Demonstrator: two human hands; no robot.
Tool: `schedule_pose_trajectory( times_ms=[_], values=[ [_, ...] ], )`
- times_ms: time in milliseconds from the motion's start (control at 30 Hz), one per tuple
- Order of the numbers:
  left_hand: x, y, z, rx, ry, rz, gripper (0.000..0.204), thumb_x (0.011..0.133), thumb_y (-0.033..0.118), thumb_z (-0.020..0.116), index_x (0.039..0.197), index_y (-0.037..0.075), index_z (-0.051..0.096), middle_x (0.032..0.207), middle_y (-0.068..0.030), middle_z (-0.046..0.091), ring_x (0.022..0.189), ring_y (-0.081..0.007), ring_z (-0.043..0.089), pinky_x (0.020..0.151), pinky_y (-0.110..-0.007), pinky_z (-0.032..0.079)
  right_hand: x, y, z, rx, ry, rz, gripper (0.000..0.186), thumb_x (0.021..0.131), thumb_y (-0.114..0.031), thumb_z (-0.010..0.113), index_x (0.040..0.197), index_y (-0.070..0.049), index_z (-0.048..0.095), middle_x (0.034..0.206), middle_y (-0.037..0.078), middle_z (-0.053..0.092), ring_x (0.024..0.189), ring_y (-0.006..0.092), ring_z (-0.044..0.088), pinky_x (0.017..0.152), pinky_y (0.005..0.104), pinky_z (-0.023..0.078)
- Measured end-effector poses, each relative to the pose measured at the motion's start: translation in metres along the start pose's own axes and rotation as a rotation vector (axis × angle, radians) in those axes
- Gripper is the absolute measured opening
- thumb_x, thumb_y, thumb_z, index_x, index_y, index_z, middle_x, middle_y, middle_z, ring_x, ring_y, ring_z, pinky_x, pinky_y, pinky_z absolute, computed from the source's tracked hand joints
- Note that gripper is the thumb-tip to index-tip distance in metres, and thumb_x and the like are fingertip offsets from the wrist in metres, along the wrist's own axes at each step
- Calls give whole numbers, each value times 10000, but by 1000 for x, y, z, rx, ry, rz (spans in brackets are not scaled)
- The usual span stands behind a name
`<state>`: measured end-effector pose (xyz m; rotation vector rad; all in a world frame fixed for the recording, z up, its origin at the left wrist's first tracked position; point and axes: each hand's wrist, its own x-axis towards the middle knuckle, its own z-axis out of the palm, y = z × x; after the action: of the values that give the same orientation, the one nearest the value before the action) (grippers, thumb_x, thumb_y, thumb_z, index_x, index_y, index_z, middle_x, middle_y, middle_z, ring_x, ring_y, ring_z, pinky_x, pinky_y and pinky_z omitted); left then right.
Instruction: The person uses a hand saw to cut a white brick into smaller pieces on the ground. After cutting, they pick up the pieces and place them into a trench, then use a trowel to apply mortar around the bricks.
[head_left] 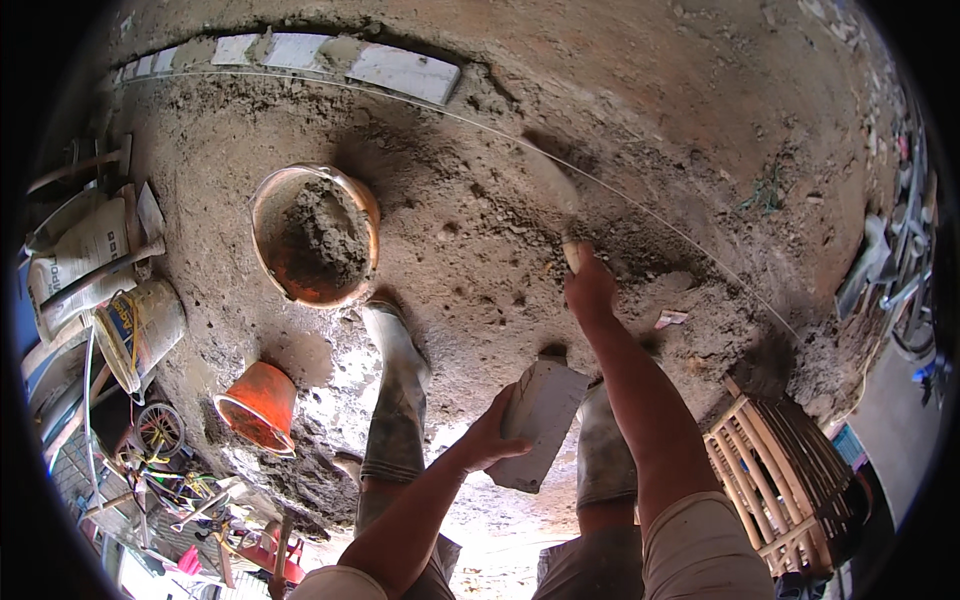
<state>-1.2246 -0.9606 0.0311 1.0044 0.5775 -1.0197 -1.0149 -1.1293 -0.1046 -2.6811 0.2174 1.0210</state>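
Left hand [492,432] grips brick [540,425]; right hand [590,287] outstretched (trowel [556,195]).

Rough, mortar-strewn ground [480,240] fills the scene in hard sunlight. Beyond it runs a row of pale blocks [400,70]; left of the ground lie cement sacks [90,260]; right of it, perhaps a cane basket [785,480].

Taut thin guide string [640,205] crossing ahead of the right hand [590,288], round orange mortar-filled bucket [316,236] blocking the left, woven cane basket [785,480] crowding the right, rough mortar bed [470,250] between lying open.
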Motion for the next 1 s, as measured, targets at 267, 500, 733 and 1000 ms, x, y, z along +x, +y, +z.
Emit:
schedule_pose_trajectory(
  times_ms=[267, 500, 733, 1000],
  values=[
    [-12, 21, -20, 201, 107, 38, 1116, 677, 244, 845, 1521, 11, 155, 1404, -235, 446, 1284, -305, 480, 1074, -353, 378, -44, -1, -31, -117, 17, -259, 444, 798, -172, 689, 1195, -110, 499, 1001, 194, 636, 917, 414, 632, 738, 520, 505],
    [-35, 45, -40, 439, 133, -68, 1143, 650, 437, 805, 1504, 54, 149, 1331, -280, 466, 1166, -437, 561, 975, -465, 486, -143, -162, -133, -150, -55, -562, 368, 855, -212, 668, 1167, -98, 508, 903, 185, 644, 779, 416, 663, 663, 492, 535],
    [-53, 72, -57, 390, 79, -77, 1117, 649, 466, 808, 1510, 108, 194, 1379, -247, 454, 1179, -447, 545, 999, -481, 471, -109, -308, -34, -508, -144, -563, 469, 932, -198, 569, 1348, -37, 424, 850, 226, 659, 727, 362, 695, 662, 459, 567],
    [-45, 41, -52, 395, 165, 122, 924, 736, 568, 710, 1474, 147, 348, 1439, -220, 418, 1361, -400, 361, 1062, -484, 416, -135, -325, 24, -359, -420, -489, 551, 887, -213, 618, 1369, -83, 386, 921, 252, 673, 848, 436, 668, 743, 522, 535]
  ],
)
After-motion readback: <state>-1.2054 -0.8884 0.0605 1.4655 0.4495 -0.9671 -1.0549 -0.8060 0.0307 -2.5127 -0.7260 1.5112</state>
